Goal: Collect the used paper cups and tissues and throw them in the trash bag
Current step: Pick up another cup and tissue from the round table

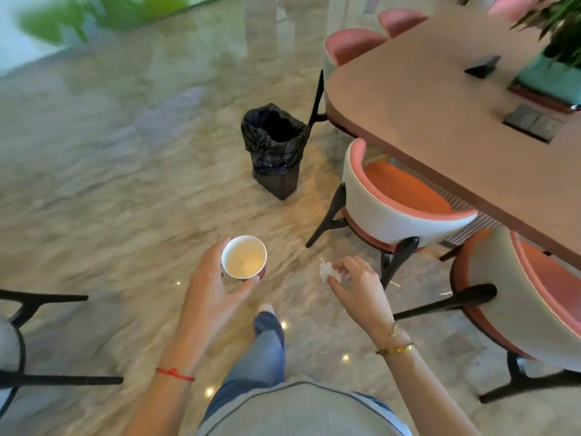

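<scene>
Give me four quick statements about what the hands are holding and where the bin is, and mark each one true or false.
1. The left hand holds a paper cup. True.
2. The right hand is empty. False: it pinches a crumpled tissue.
3. The bin with the trash bag stands on the floor near the table. True.
4. The cup is already in the bin. False: it is in the hand, short of the bin.

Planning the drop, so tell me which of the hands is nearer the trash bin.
Left, narrowly. The left hand, holding the paper cup, sits just below the trash bin in the view. The right hand, pinching the tissue, sits lower and further right.
</scene>
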Demonstrator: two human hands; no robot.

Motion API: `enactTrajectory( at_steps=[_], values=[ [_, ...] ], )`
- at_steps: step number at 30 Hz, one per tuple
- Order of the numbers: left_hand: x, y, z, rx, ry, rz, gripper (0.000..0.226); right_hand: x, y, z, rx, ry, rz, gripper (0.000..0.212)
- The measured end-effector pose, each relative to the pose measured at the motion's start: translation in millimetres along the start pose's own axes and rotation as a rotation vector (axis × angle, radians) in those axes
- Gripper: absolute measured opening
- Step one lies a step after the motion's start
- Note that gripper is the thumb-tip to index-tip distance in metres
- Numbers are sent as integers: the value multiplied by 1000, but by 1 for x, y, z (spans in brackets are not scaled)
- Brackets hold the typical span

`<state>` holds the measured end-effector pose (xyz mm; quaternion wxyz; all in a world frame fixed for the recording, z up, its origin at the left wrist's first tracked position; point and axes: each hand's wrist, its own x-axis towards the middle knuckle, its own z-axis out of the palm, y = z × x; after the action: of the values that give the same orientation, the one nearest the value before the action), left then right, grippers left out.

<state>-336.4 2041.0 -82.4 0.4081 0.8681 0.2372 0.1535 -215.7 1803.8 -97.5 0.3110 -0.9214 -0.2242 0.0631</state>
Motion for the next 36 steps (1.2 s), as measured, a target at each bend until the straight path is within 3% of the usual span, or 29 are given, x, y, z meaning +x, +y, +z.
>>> enactTrajectory(
  at_steps=[20,36],
  values=[
    [450,-16,4,59,-48,64,83,435,-44,39,40,22,33,17],
    [755,-24,91,100,-87,46,82,745,6,59,87,-21,54,12]
  ],
)
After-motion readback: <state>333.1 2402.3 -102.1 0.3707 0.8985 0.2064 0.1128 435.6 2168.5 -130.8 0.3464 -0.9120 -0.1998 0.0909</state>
